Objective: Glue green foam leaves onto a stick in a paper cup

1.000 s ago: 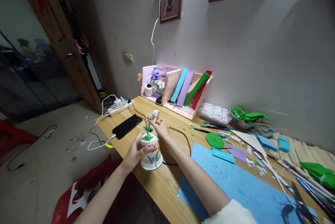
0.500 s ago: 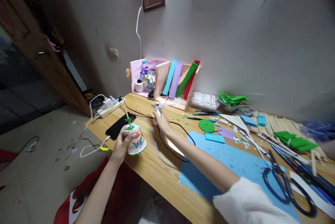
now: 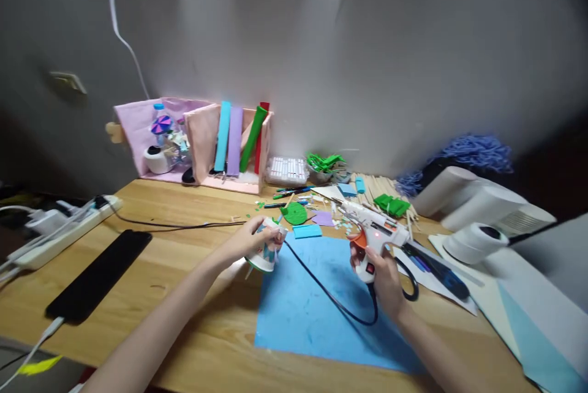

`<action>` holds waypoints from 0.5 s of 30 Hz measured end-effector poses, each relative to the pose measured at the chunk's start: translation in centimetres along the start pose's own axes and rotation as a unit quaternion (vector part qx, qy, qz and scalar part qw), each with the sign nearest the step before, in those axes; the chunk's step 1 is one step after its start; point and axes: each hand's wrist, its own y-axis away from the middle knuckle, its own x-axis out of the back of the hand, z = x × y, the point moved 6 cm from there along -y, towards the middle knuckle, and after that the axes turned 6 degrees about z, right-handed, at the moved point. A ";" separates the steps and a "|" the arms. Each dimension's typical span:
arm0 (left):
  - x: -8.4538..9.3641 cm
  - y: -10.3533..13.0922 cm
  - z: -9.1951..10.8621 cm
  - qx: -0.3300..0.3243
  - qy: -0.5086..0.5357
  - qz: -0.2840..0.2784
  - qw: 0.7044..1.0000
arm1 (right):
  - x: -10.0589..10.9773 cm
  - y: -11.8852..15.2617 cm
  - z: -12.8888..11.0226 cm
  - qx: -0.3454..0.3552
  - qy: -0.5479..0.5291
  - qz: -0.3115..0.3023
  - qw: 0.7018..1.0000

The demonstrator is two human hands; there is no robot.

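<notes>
A printed paper cup (image 3: 270, 249), tilted and with a green rim, is gripped by my left hand (image 3: 250, 239) above the table, at the left edge of the blue sheet (image 3: 312, 319). My right hand (image 3: 383, 273) is wrapped round the handle of a white hot glue gun (image 3: 374, 224) with an orange trigger and a small red light. The gun's nozzle points up and left, over the craft scraps. Its black cord (image 3: 335, 301) loops across the blue sheet. Just beyond the cup lie a round green disc (image 3: 294, 213) and a folded light-blue strip (image 3: 307, 231).
A phone (image 3: 98, 276) and a power strip (image 3: 68, 231) lie at left. Pink board compartments (image 3: 225, 182) holding coloured paper strips stand against the wall, beside a box of markers (image 3: 288, 169). White rolls (image 3: 487, 209) sit at right, near scissors (image 3: 408, 280) partly hidden by my right hand.
My view has turned right. The glue gun is now lifted over the blue sheet in my right hand. The cup has moved from the table's front edge toward the sheet and tilted.
</notes>
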 end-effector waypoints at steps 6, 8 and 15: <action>-3.1 -0.9 -4.1 0.147 0.109 -0.056 0.982 | 2.1 1.2 3.1 -0.030 0.058 0.030 0.997; -3.2 -0.4 -5.3 0.194 0.144 -0.055 0.969 | 1.7 1.6 3.5 -0.047 0.062 0.009 0.997; -4.2 1.0 -7.6 0.303 0.194 -0.067 0.931 | 0.8 2.2 3.3 -0.088 0.054 -0.045 0.994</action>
